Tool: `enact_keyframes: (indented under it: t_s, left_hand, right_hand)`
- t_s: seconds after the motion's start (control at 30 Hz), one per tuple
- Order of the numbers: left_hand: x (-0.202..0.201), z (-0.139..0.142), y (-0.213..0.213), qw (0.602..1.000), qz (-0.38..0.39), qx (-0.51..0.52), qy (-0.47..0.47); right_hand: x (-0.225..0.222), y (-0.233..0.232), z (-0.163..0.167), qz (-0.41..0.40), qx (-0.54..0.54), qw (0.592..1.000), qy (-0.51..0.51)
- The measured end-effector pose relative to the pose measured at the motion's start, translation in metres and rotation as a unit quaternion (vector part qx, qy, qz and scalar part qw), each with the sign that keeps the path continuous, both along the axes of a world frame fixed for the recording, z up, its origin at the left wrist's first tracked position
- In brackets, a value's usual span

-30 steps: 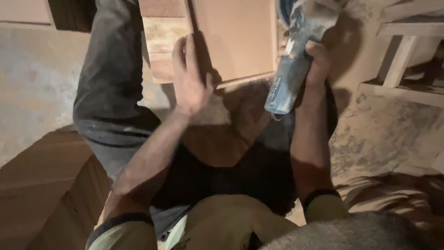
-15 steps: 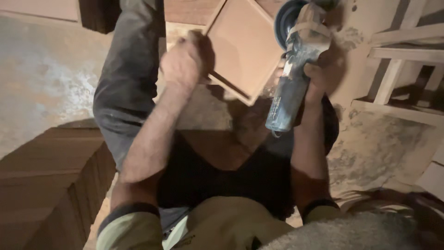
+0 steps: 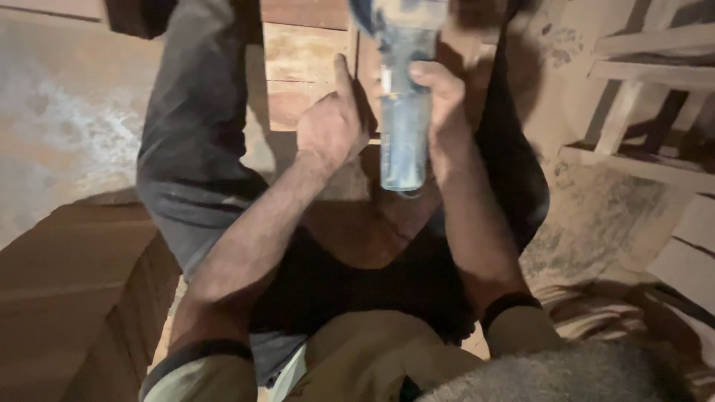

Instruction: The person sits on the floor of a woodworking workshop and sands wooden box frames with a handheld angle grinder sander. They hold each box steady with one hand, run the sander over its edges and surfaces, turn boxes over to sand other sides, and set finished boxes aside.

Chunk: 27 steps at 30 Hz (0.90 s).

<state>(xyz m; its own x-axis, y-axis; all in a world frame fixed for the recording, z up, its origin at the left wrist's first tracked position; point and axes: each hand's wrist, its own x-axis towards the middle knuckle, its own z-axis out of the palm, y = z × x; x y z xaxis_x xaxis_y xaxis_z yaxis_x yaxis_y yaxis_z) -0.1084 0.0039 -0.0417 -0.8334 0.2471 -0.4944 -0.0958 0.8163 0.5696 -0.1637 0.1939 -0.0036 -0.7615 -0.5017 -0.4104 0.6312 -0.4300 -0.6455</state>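
Observation:
My right hand (image 3: 444,112) grips the pale blue body of an angle grinder (image 3: 403,112), which points away from me with its head blurred at the top edge. My left hand (image 3: 328,128) is curled just left of the grinder, thumb up, resting against a flat wooden panel (image 3: 305,67) that lies on the floor between my legs. Whether the left fingers clasp the panel's edge or the grinder is unclear. My left leg in grey trousers (image 3: 195,119) runs along the panel's left side.
A stack of brown wooden boards (image 3: 67,298) sits at the lower left. A pale wooden frame (image 3: 640,97) stands at the right on the dusty floor (image 3: 67,126). A dark block (image 3: 138,15) lies at the top left.
The grinder has swung from the right to the middle, in front of me. My left hand came off the flat panel face, closed into a fist and moved next to the grinder.

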Motion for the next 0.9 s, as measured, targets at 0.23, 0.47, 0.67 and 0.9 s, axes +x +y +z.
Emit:
enact_keyframes:
  t_s: [0.23,0.47,0.67,0.9]
  left_hand:
    - [0.0,0.007,-0.002,0.997,0.016,0.014,0.069]
    - [-0.003,0.01,-0.001,1.0,-0.005,-0.016,-0.006]
    - [-0.001,0.004,-0.001,0.998,0.009,-0.002,0.062]
    - [0.003,0.003,0.0,0.999,0.031,0.004,0.013]
  right_hand:
    - [0.013,0.006,0.006,-0.044,0.052,0.997,-0.034]
    - [-0.007,0.06,0.007,0.014,-0.011,0.999,0.031]
    - [0.003,0.098,0.008,-0.076,0.041,0.988,0.125]
    - [0.025,0.126,0.037,-0.121,0.064,0.99,0.024]
